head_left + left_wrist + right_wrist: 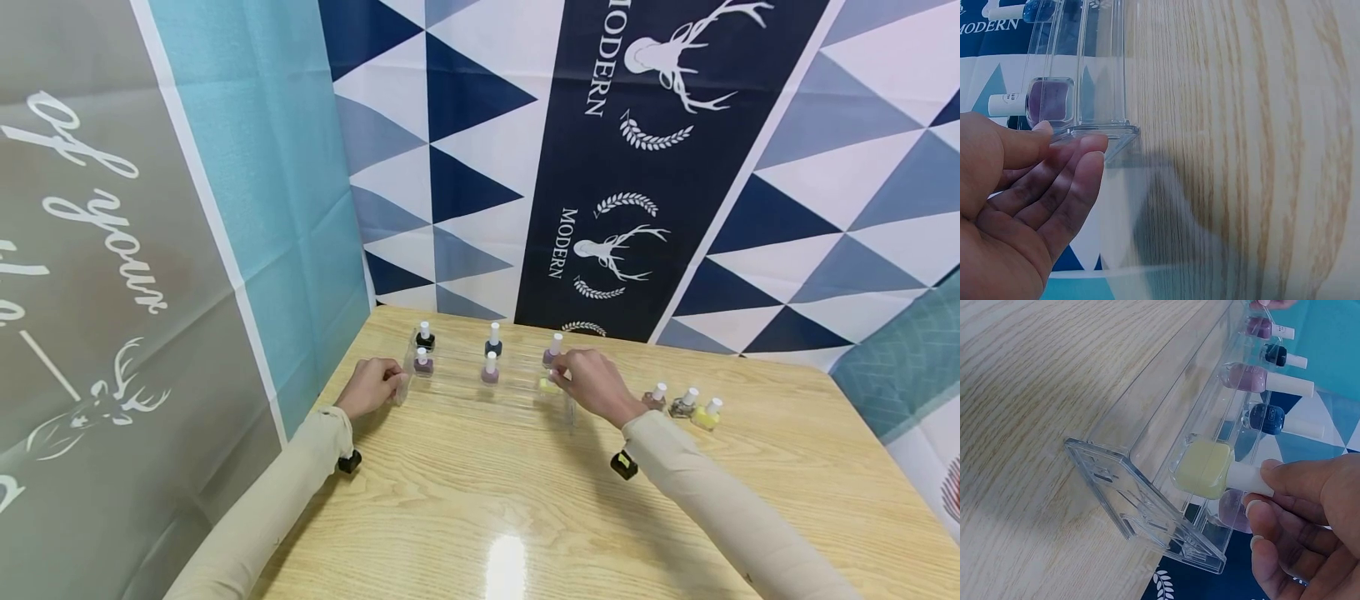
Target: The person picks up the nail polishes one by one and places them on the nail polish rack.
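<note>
Yellow bottle (1202,467): we see it just beyond the fingertips of the right hand (596,383), its white cap (1249,479) between thumb and fingers and its glass body pointing away from them. Whether its base bears on the ledge below, we cannot tell.
Right hand: narrow; we see thumb and fingertips pinching the white cap, the gap between them no wider than the cap, while the other fingers bend loosely beside it.
Lilac bottle (551,357): in the row behind the yellow bottle, close past the right fingertips, which partly cover it in the right wrist view.
Clear rack (457,387): we find it stretched between the two hands, its right end under the right fingers and its left end at the left hand (371,387).
Left hand: narrow as well; we see the thumb on the inner side of the rack's end panel and the fingers on the outer side, gripping its edge.
Purple bottle (1050,102): just beside the left thumb tip, in the front row; the black bottle (425,342) stands behind it.
Pink bottle (490,375) and dark blue bottle (492,347): midway between both sets of fingers, pink in front, blue behind.
Brown bottle (654,402), grey bottle (683,407) and second yellow bottle (705,418): on the table (450,483), right of the right fingers and apart from them.
</note>
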`<action>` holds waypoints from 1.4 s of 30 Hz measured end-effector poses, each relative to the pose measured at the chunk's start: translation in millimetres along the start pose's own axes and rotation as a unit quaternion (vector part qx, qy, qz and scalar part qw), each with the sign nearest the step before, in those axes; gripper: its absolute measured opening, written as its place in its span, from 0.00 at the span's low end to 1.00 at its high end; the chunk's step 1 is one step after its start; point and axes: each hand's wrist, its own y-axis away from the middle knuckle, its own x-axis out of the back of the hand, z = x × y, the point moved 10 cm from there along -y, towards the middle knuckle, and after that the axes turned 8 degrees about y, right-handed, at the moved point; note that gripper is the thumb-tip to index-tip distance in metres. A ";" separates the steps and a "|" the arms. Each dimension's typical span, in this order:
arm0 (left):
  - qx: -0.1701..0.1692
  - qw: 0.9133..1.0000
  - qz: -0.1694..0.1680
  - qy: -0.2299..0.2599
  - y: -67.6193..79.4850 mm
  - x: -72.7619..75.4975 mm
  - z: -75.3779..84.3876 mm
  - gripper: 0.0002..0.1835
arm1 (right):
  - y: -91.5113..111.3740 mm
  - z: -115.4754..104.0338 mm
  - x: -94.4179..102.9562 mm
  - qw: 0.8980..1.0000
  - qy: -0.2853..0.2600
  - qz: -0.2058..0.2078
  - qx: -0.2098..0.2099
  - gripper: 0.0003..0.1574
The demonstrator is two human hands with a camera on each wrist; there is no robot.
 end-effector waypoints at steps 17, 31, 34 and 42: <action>0.007 1.000 -0.005 0.004 0.7 -2.5 0.3 0.10 | 3.6 3.7 3.4 1.000 -0.020 -0.007 -0.005 0.06; 0.011 1.000 -0.012 0.006 1.3 -1.2 0.6 0.11 | 29.6 41.0 18.7 0.999 -0.003 0.009 -0.040 0.10; 0.010 1.000 -0.013 0.003 1.0 -1.3 0.4 0.11 | 35.3 49.9 21.6 0.999 0.001 0.008 -0.047 0.10; 0.009 1.000 -0.010 0.002 0.7 -1.0 -0.2 0.11 | 53.8 71.2 32.4 0.998 0.012 0.019 -0.057 0.08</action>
